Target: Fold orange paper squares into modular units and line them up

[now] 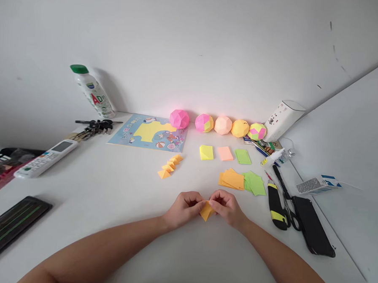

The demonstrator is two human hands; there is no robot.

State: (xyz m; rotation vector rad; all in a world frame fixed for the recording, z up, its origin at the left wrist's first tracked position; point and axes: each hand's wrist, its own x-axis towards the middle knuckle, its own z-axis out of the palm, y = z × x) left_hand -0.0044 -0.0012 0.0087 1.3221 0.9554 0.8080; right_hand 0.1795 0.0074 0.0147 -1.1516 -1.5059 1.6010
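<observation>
My left hand (185,209) and my right hand (228,207) pinch a small orange paper piece (206,211) between them, low over the front of the table. The paper looks partly folded, its lower end coming to a point. Beyond my right hand lie fanned orange sticky notes (232,179) and green sticky notes (255,183). A row of folded orange paper pieces (170,166) stands farther off, past my left hand. Behind these are a yellow note pad (206,152), a pink note pad (225,153) and a green note pad (243,156).
Several paper balls, including a pink ball (179,119), line the wall beside a blue printed sheet (145,133). At right lie a utility knife (276,207), scissors (291,216) and a black phone (313,226). At left are a bottle (95,92), remote (47,158) and keys (94,129).
</observation>
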